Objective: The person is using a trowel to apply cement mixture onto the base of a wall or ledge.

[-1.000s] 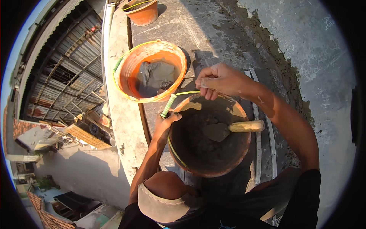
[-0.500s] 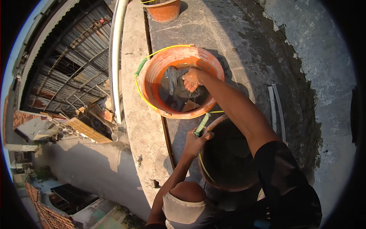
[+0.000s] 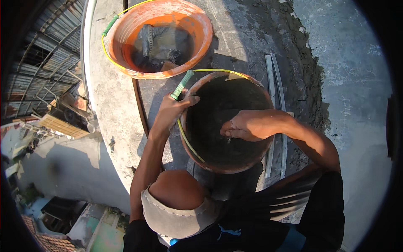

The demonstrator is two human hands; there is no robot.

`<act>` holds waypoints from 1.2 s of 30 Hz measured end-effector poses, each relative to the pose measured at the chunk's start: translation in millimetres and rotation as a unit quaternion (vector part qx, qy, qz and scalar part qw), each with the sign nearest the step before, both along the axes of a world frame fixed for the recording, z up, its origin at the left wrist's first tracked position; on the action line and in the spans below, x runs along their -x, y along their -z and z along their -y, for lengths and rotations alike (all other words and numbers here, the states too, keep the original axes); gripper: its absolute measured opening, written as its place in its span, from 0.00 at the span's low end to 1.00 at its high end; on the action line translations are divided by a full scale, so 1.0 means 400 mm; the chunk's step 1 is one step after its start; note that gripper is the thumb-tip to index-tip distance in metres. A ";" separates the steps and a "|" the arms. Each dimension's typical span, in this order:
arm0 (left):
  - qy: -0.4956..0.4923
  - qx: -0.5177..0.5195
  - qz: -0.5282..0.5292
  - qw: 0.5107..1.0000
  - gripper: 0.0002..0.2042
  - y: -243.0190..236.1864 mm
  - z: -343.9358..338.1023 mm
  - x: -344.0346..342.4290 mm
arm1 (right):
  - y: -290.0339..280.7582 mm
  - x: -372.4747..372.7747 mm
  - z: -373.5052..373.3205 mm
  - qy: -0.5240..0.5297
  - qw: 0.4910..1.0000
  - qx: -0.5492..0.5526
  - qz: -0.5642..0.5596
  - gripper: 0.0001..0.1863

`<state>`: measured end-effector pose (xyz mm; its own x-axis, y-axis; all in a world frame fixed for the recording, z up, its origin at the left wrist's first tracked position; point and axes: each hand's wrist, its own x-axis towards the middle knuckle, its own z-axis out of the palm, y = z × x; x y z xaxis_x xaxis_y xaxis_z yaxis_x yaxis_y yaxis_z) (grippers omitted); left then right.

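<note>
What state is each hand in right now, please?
Left hand: closed on the near bucket, at its rim.
Right hand: curled over that bucket; cannot tell whether it holds anything.

- Left hand [image 3: 171, 110] clasps rim of near bucket [image 3: 228, 170], beside green grip [image 3: 182, 85].
- Right hand [image 3: 249, 125] inside it, fingers curled; too dark to tell any hold.
- Orange bucket [image 3: 121, 47] beyond: murky water [image 3: 145, 63], greyish cloth-like lump [image 3: 168, 40].
- Two pale strips [image 3: 270, 77] at right.

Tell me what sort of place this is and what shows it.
Probably an outdoor building site, raised up: a bucket of dark grey mix, two pale strips lying beside it, and ground well below the concrete ledge.
</note>
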<state>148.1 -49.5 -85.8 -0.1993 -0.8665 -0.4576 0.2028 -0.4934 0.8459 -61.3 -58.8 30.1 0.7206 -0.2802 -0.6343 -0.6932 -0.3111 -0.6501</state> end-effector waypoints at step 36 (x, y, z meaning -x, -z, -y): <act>0.060 0.342 0.381 0.857 0.24 -0.224 0.069 0.391 | 0.049 0.404 -0.207 -0.035 0.756 0.628 -0.182 0.10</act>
